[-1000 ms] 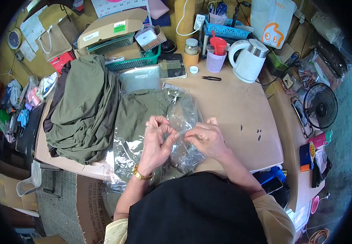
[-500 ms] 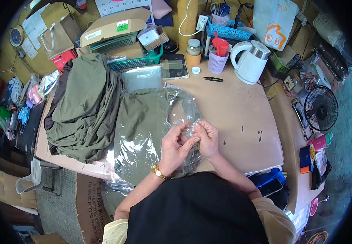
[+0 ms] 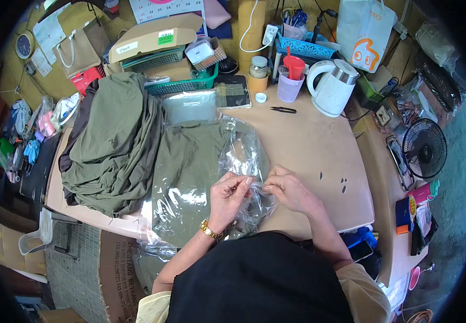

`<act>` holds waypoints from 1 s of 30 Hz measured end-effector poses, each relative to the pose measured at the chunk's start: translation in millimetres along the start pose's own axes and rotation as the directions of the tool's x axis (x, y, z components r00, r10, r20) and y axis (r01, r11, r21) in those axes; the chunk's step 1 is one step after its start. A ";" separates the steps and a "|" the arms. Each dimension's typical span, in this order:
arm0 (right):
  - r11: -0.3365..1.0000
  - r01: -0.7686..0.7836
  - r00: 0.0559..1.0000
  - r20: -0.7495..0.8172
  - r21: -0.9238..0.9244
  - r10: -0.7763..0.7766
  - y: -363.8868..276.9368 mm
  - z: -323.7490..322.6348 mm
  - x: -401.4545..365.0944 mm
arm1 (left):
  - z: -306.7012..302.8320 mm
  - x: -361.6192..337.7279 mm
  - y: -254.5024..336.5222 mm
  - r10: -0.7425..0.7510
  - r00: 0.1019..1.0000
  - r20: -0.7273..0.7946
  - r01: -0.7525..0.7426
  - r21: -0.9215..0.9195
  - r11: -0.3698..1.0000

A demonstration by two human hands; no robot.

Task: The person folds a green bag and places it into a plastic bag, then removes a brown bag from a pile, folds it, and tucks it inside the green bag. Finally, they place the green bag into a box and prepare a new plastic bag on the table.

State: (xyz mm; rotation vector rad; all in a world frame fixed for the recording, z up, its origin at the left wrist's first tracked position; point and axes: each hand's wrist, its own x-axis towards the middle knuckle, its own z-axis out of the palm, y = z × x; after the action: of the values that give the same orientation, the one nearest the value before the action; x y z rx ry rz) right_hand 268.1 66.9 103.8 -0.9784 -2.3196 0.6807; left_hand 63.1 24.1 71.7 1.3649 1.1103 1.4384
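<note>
Both hands pinch a clear plastic bag (image 3: 242, 145) over the right part of a flat olive-green garment (image 3: 184, 161). My left hand (image 3: 228, 195), with a gold watch (image 3: 210, 230) at the wrist, has thumb and forefinger closed on the plastic. Close beside it, my right hand (image 3: 291, 188) holds the same crumpled plastic between its fingertips. Shiny clear film covers the garment and reaches the table's front edge. To the left rises a pile of olive-green garments (image 3: 109, 140).
On the brown table (image 3: 313, 145) lie black thread snips (image 3: 283, 110). A white electric kettle (image 3: 334, 89), a lilac basket (image 3: 289, 88) with a red cup and a glass jar (image 3: 258, 67) stand behind. Flat clear plastic bags (image 3: 190, 106) lie at the back. A fan (image 3: 425, 148) is at right.
My right hand has shifted to the right and down, and its fingers have turned toward the left hand. The plastic between the hands is pulled into a new shape. The view has shifted slightly.
</note>
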 end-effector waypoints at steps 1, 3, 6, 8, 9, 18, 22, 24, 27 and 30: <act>0.987 -0.044 0.999 0.009 0.155 0.043 1.8 1.8 -0.5 | -0.1 1.0 -0.1 0.003 1.000 -0.004 -0.003 -0.001 1.000; 0.949 -0.084 0.996 0.024 0.305 0.081 -3.8 4.9 -2.7 | -0.6 3.6 -0.4 -0.077 0.997 -0.029 0.078 0.027 0.997; 0.962 0.009 0.961 -0.270 0.272 0.067 -24.8 13.0 2.8 | 0.3 8.6 0.2 -0.057 0.998 0.003 0.053 0.320 0.946; 0.948 0.276 0.871 -0.375 -0.159 -0.317 -30.1 17.0 9.7 | 4.0 9.6 9.5 0.047 0.998 0.035 -0.058 0.438 0.897; 0.948 0.275 0.871 -0.377 -0.160 -0.317 -31.2 16.8 14.4 | 4.9 10.2 13.7 0.144 0.986 0.081 -0.165 0.546 0.821; 0.968 0.092 0.930 -0.367 0.234 0.001 -17.9 35.8 16.3 | 5.6 4.9 20.4 0.297 0.954 0.048 -0.278 0.518 0.809; 0.828 0.017 0.896 -0.376 0.560 0.236 -20.3 38.8 11.7 | 6.9 2.9 18.5 0.322 0.946 0.022 -0.300 0.430 0.852; 0.940 0.034 0.891 -0.436 0.341 0.126 -28.9 32.8 9.2 | 6.1 3.1 12.9 0.326 0.945 0.023 -0.304 0.431 0.850; 0.974 0.120 0.901 -0.433 0.194 -0.025 -37.6 25.8 8.8 | 2.0 3.1 13.8 0.327 0.944 0.040 -0.310 0.440 0.843; 0.964 0.026 0.936 -0.345 0.265 0.070 -26.6 23.6 2.9 | 7.5 -0.3 21.3 0.335 0.940 0.065 -0.333 0.397 0.856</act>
State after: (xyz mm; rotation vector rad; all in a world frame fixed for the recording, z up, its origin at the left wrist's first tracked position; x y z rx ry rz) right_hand 238.4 47.1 103.9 -0.9173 -1.8533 0.7365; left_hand 70.6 18.8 92.4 1.9258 1.2674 1.5058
